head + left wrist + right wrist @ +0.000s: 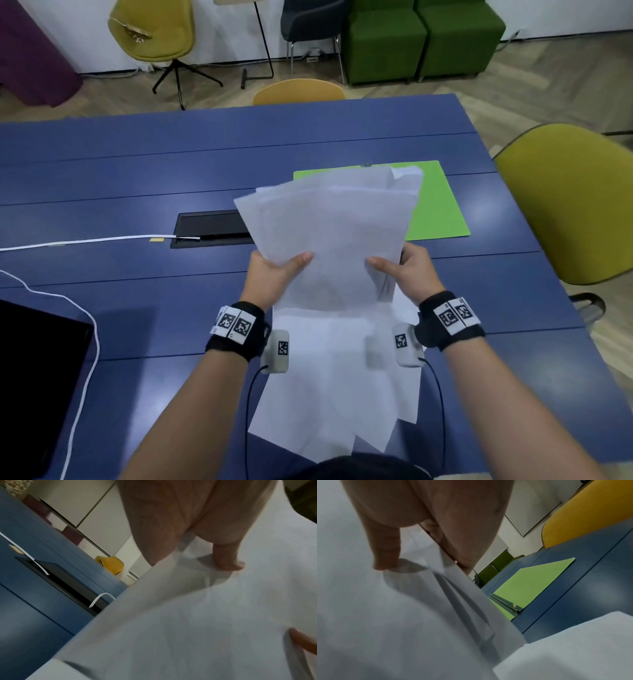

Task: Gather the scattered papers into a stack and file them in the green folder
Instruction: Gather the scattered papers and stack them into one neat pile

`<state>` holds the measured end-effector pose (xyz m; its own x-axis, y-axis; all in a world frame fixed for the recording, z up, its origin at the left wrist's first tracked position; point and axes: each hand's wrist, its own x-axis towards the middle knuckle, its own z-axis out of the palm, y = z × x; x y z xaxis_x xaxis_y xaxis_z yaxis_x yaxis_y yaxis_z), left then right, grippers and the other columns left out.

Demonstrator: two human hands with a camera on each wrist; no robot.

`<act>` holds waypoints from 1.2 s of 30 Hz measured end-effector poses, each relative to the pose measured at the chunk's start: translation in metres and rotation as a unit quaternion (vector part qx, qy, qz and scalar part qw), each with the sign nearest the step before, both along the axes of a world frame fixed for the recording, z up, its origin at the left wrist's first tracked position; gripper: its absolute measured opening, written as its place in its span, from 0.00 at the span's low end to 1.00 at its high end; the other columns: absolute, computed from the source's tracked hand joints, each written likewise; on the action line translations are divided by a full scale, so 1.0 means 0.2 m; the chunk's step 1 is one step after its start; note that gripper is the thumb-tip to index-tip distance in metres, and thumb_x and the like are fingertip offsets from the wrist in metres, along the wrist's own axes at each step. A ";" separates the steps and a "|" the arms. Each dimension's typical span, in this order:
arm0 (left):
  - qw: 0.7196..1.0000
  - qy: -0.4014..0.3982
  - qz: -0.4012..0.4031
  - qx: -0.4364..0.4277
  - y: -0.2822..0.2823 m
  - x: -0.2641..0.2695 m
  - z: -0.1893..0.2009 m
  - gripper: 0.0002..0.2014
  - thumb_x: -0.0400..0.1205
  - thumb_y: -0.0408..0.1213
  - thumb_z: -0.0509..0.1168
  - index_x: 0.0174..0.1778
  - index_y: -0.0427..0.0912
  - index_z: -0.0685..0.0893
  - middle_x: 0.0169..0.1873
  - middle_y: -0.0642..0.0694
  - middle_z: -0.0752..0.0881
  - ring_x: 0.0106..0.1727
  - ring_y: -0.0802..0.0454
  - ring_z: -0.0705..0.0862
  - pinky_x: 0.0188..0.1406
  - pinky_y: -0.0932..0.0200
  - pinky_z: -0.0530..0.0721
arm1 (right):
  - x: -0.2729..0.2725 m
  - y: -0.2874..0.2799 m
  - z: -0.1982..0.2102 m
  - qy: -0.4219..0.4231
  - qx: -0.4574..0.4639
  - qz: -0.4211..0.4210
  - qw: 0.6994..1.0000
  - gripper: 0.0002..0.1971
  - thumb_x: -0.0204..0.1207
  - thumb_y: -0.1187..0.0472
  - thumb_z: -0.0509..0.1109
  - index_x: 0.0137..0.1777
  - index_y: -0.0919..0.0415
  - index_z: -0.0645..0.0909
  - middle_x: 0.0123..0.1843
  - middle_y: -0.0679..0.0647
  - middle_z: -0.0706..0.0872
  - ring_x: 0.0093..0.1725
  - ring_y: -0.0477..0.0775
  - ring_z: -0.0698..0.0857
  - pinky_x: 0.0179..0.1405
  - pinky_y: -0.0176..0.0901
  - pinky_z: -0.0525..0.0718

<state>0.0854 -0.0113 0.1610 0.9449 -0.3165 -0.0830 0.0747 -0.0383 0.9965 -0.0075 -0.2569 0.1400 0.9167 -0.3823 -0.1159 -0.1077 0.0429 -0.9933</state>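
Both hands hold a loose sheaf of white papers point(329, 236) tilted up above the blue table point(137, 171). My left hand point(274, 270) grips its lower left edge, thumb on top point(228, 561). My right hand point(407, 270) grips the lower right edge, thumb on the front sheet point(387, 555). The sheets point(188, 628) are fanned and uneven at the top. More white papers point(329, 377) lie spread on the table under my wrists. The green folder point(435, 202) lies flat beyond the sheaf, partly hidden by it; its metal clip strip point(503, 601) shows in the right wrist view.
A black cable hatch point(209, 228) is set in the table left of the sheaf, with a white cable point(85, 241) running to it. A black laptop point(37, 383) sits at the near left. A yellow-green chair point(575, 205) stands at the table's right edge.
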 end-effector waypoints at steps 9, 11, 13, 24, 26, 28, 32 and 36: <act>0.999 0.041 0.018 0.011 -0.04 -0.10 -0.16 0.16 0.70 0.25 0.83 0.48 0.45 0.89 0.43 0.59 0.94 0.48 0.61 0.92 0.49 0.65 0.87 | -0.11 0.00 -0.19 0.074 -0.039 -0.038 0.996 0.08 0.70 0.68 0.81 0.48 0.64 0.89 0.44 0.47 0.93 0.45 0.48 0.92 0.47 0.44 0.88; 0.996 0.078 0.011 0.041 -0.03 -0.11 -0.21 0.14 0.68 0.27 0.85 0.46 0.40 0.91 0.43 0.53 0.95 0.46 0.57 0.93 0.49 0.57 0.89 | -0.15 0.00 -0.24 0.117 -0.041 -0.031 0.992 0.16 0.66 0.61 0.85 0.49 0.70 0.88 0.48 0.57 0.93 0.49 0.58 0.92 0.52 0.55 0.90; 0.994 0.095 0.006 0.062 -0.02 -0.12 -0.26 0.13 0.69 0.29 0.85 0.46 0.40 0.92 0.45 0.48 0.95 0.48 0.53 0.94 0.53 0.48 0.91 | -0.16 0.00 -0.29 0.136 -0.041 -0.026 0.989 0.17 0.64 0.56 0.86 0.45 0.68 0.89 0.46 0.57 0.94 0.48 0.60 0.92 0.52 0.59 0.89; 0.999 0.026 0.009 0.036 -0.01 -0.05 -0.17 0.09 0.73 0.28 0.82 0.45 0.40 0.90 0.37 0.58 0.93 0.40 0.62 0.92 0.42 0.69 0.85 | -0.09 0.00 -0.14 0.056 -0.044 -0.022 0.997 0.09 0.68 0.65 0.83 0.47 0.57 0.89 0.44 0.45 0.94 0.46 0.47 0.92 0.48 0.41 0.89; 0.997 0.048 -0.006 0.058 0.00 -0.05 -0.21 0.09 0.71 0.31 0.84 0.42 0.39 0.90 0.36 0.55 0.94 0.39 0.61 0.91 0.41 0.68 0.85 | -0.10 -0.01 -0.20 0.093 -0.053 -0.023 0.994 0.19 0.62 0.55 0.88 0.45 0.66 0.87 0.43 0.60 0.93 0.44 0.55 0.92 0.49 0.52 0.88; 0.996 0.068 -0.008 0.060 0.00 -0.05 -0.24 0.12 0.70 0.30 0.84 0.45 0.43 0.91 0.42 0.55 0.95 0.45 0.59 0.93 0.45 0.66 0.86 | -0.09 0.01 -0.22 0.115 -0.055 -0.019 0.992 0.18 0.61 0.56 0.88 0.39 0.67 0.85 0.38 0.62 0.91 0.37 0.52 0.89 0.46 0.52 0.86; 0.996 0.070 0.022 0.057 -0.05 -0.05 -0.24 0.10 0.73 0.31 0.82 0.46 0.45 0.91 0.43 0.55 0.95 0.46 0.58 0.93 0.46 0.64 0.87 | -0.06 0.06 -0.15 0.095 -0.040 -0.014 0.995 0.10 0.69 0.68 0.82 0.41 0.53 0.87 0.41 0.43 0.92 0.39 0.39 0.90 0.44 0.38 0.86; 0.997 0.047 0.036 0.039 -0.04 -0.03 -0.18 0.10 0.72 0.31 0.83 0.45 0.45 0.92 0.45 0.51 0.95 0.48 0.55 0.93 0.47 0.64 0.89 | -0.05 0.04 -0.12 0.047 -0.023 -0.045 0.998 0.10 0.68 0.68 0.83 0.43 0.53 0.90 0.44 0.47 0.94 0.45 0.46 0.91 0.47 0.41 0.89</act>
